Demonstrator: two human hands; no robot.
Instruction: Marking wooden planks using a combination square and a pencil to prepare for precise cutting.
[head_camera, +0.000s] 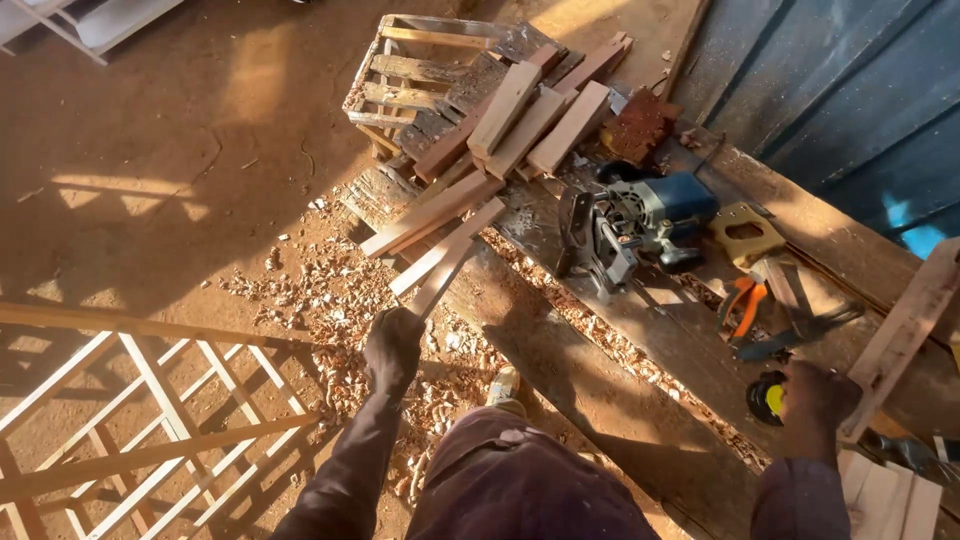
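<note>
Currently left hand (393, 345) is closed around the near end of a wooden slat (447, 262), which angles up and far-right onto the workbench (640, 370) edge beside other slats. Right hand (818, 400) rests on the bench, just right of a yellow-black tape measure (766, 398); can't tell its grip. Blue electric planer (635, 225) sits mid-bench, orange pliers (745, 305) right of it. Shavings (330, 300) cover the ground left.

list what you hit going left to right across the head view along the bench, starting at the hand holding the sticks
left hand gripping wooden slats → blue electric planer → orange-handled pliers → yellow-and-black tape measure → right hand → leaning wooden plank
</note>
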